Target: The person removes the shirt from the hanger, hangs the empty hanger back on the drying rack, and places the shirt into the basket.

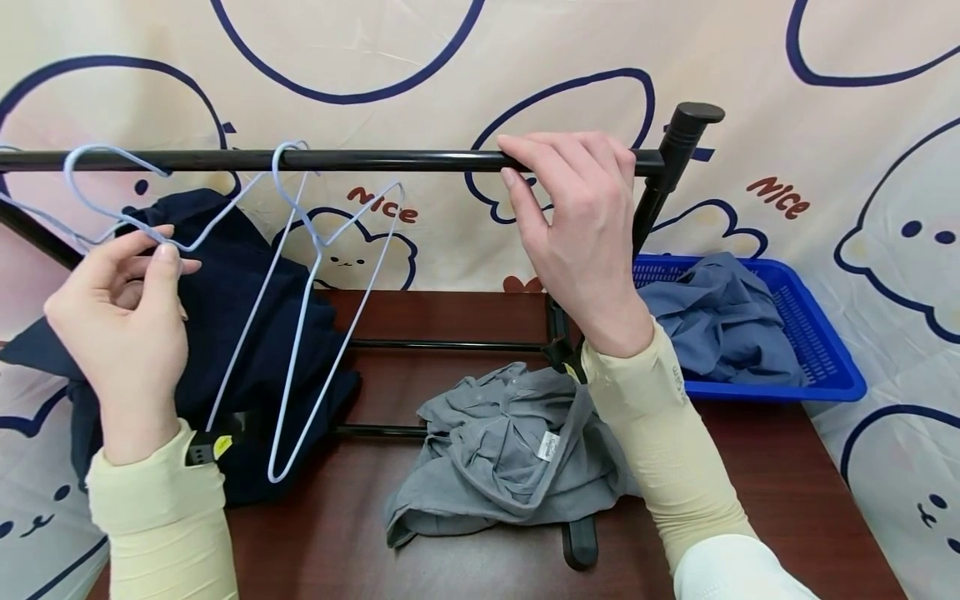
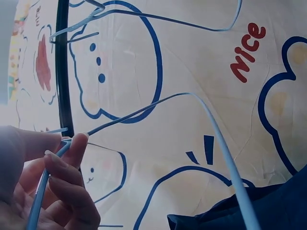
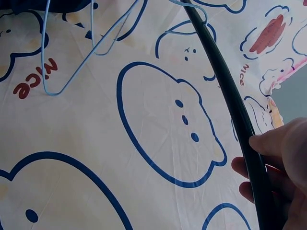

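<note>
My left hand (image 1: 127,333) pinches a light blue wire hanger (image 1: 202,242) at its neck, just under the hook, between thumb and fingers. That hook reaches over the black rail (image 1: 420,161). A navy garment (image 1: 225,292) shows behind and below the hanger's shoulders. Near the rail's right end, my right hand (image 1: 577,208) grips the bar; in the right wrist view its thumb and fingers lie on either side of the rail (image 3: 230,105). Bare blue hangers (image 1: 303,317) hang from the rail between the hands.
A grey garment (image 1: 517,450) with a white label lies crumpled on the brown table (image 1: 315,550). At the right stands a blue basket (image 1: 832,367) with a blue-grey garment (image 1: 720,325) in it. The rack's black post (image 1: 663,175) rises beside my right hand. A printed cloth hangs behind.
</note>
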Action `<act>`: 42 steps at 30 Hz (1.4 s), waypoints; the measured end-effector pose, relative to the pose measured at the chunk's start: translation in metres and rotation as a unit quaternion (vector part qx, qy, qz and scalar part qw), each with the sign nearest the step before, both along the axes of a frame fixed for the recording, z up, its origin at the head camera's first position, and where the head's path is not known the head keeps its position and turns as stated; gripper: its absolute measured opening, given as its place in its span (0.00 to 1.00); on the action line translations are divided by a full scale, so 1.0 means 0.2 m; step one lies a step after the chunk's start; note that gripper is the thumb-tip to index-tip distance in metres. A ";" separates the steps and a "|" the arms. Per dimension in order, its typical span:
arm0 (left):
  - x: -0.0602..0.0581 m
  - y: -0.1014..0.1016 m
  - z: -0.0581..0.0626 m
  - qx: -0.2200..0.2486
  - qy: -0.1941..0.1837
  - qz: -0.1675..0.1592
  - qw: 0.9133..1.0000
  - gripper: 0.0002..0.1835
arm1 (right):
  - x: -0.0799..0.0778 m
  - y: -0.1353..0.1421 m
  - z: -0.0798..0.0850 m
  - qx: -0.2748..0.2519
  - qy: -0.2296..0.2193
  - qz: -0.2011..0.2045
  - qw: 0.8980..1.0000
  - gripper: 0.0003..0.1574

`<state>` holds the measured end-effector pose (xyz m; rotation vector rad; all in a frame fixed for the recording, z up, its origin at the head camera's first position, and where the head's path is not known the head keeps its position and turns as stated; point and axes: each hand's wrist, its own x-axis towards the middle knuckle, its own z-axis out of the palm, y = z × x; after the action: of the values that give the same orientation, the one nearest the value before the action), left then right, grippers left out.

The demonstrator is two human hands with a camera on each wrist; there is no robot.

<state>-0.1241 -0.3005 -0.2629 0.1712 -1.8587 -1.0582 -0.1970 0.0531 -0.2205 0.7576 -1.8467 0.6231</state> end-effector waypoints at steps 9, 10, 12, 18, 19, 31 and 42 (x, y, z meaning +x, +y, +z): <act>-0.02 0.03 0.07 0.011 -0.007 0.011 1.000 0.11 | 0.00 0.00 0.00 -0.003 0.002 0.001 1.000 0.18; -0.03 0.02 0.07 0.007 -0.010 0.010 1.000 0.11 | 0.00 0.00 0.00 -0.003 0.002 0.001 1.000 0.18; -0.06 0.00 0.05 -0.003 -0.018 0.002 1.000 0.11 | 0.00 0.00 0.00 -0.003 0.002 0.002 1.000 0.18; -0.11 -0.05 -0.02 -0.027 -0.068 -0.031 0.997 0.12 | 0.00 0.00 0.00 -0.009 0.001 0.008 1.000 0.17; -0.12 -0.05 -0.03 -0.027 -0.075 -0.033 0.996 0.12 | 0.00 -0.01 0.00 -0.009 0.001 0.009 1.000 0.17; -0.10 -0.03 -0.03 -0.011 -0.116 -0.016 0.993 0.14 | 0.00 0.00 0.00 -0.001 0.000 0.001 1.000 0.19; -0.05 0.01 -0.02 -0.041 -0.096 0.058 0.993 0.22 | 0.00 0.00 0.00 -0.003 -0.001 -0.001 1.000 0.19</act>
<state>-0.1350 -0.2983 -0.2673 0.3400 -2.0351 -0.9105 -0.1976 0.0524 -0.2201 0.7516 -1.8451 0.6288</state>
